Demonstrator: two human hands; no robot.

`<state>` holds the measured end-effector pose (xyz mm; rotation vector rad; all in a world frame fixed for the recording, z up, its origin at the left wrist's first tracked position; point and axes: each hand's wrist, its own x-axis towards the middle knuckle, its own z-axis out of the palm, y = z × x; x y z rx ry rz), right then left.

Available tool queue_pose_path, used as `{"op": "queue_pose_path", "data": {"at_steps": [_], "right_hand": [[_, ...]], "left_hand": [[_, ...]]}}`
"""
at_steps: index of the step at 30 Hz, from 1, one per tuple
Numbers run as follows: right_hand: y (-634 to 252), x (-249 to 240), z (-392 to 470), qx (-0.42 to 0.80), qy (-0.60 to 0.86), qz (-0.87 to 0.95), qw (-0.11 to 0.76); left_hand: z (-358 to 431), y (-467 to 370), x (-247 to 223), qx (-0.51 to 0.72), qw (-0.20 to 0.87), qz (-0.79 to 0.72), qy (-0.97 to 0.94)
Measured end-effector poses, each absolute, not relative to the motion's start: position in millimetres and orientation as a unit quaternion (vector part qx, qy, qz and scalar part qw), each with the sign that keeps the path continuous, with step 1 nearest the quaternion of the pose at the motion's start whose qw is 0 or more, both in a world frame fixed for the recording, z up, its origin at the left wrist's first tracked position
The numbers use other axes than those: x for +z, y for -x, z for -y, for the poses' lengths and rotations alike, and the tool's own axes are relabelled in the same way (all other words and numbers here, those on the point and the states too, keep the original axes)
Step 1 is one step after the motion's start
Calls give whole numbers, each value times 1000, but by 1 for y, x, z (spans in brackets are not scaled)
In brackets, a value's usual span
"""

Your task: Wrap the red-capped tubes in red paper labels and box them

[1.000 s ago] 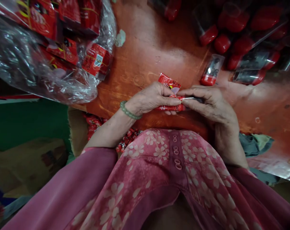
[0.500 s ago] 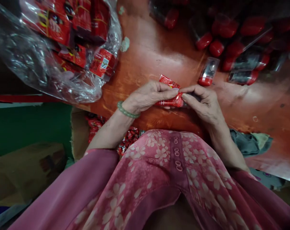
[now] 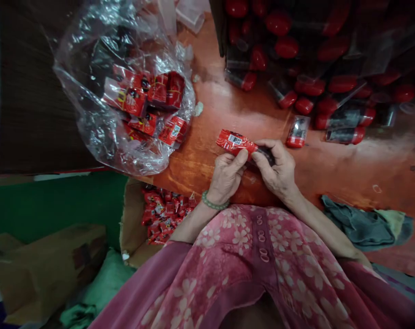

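Note:
A red printed packet [image 3: 234, 141] with a white barcode label sits between my hands, above the orange-brown tabletop. My left hand [image 3: 227, 176], with a green bead bracelet at the wrist, pinches its lower edge between thumb and fingers. At the packet's right end my right hand [image 3: 276, 169] is closed round a dark, clear-sided container [image 3: 265, 156], which meets the red packet. The fingers hide part of where the two join.
A clear plastic bag [image 3: 139, 157] of red packets lies at the upper left. Red-capped containers [image 3: 298, 131] crowd the upper right. Below the table edge stands a cardboard box [image 3: 134, 224] of small red packets; a grey-green cloth [image 3: 365, 226] lies right.
The view has shifted, showing more of the bag and box. The red packet has turned so its barcode label faces up, and my left hand has moved to its lower edge.

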<state>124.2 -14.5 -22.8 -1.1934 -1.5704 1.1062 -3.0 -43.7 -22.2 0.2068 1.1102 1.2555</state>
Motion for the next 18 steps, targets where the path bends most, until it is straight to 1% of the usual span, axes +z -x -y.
{"op": "queue_pose_path", "data": {"at_steps": [2,5,8,13,18], "right_hand": [[-125,-23,15,470,466,626,413],[-130,-23,17,572,444,578,376],[-135,-24,18,641,441,516,358],[-131,-24,17,611,466,516,378],[-124,-24,15,523,466,587,407]], "left_hand": [[41,7,-25,559,646,-511,-103],[38,15,-27,566,612,-540,-114],[34,20,-25,569,617,-530,-122],[27,19,-19,583,637,-490,-117],[24,15,-17,606,630,-472,-115]]}}
